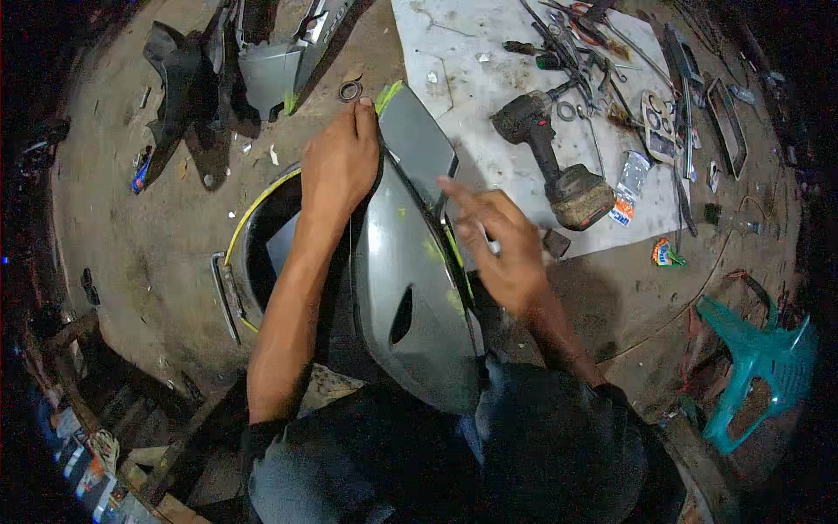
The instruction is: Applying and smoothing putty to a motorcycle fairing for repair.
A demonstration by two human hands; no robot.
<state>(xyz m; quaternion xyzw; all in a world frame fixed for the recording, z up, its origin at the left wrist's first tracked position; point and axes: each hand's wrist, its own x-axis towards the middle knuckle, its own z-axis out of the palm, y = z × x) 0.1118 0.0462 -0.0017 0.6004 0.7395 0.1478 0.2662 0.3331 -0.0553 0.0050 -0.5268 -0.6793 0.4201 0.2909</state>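
A long grey plastic motorcycle body panel [397, 262], with yellow-green marks along its edges and a dark slot low down, lies in front of me against my clothing. My left hand [342, 157] is closed on the panel's upper left edge, its thumb pointing up near a small metal ring [350, 91]. Beside the right edge is my right hand [502, 240], smeared a little by motion. Its index finger stretches toward that edge, while the other fingers are partly bent; I see nothing held in it. Whether the fingertip touches the panel, I cannot tell.
A cordless drill [554, 162] lies on a white sheet [454, 52] among pliers and several other tools. Grey and black panels [271, 74] sit at the far left. A black, yellow-rimmed part [253, 253] is under my left forearm. A teal plastic part [755, 367] lies right.
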